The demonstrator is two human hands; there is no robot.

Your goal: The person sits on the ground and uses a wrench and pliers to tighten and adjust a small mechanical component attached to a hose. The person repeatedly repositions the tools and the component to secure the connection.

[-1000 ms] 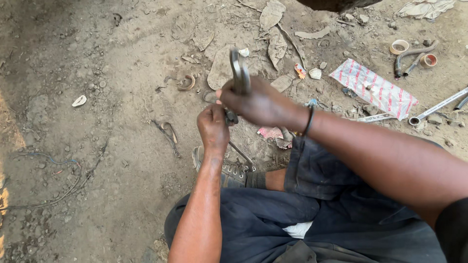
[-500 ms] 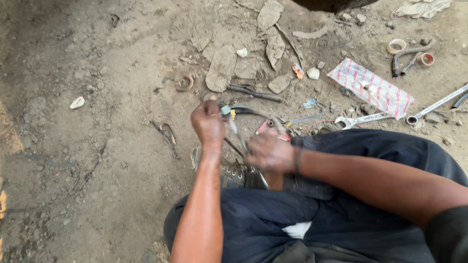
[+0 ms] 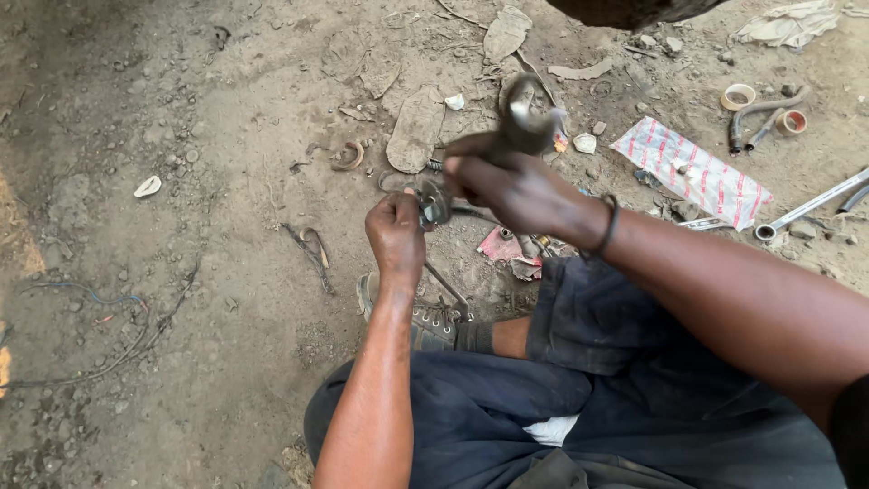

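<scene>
Raised again from the lap, the right hand (image 3: 520,186) now grips a dark metal tool (image 3: 523,118) above the small metal part (image 3: 433,205) pinched in the left hand (image 3: 396,231), both sets of fingers closed, over the dirt ground (image 3: 208,272).

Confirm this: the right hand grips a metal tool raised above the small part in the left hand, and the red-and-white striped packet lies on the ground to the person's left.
Not quite: the head view shows the red-and-white striped packet on the ground to the person's right. The right hand does grip the metal tool above the small part in the left hand.
</scene>
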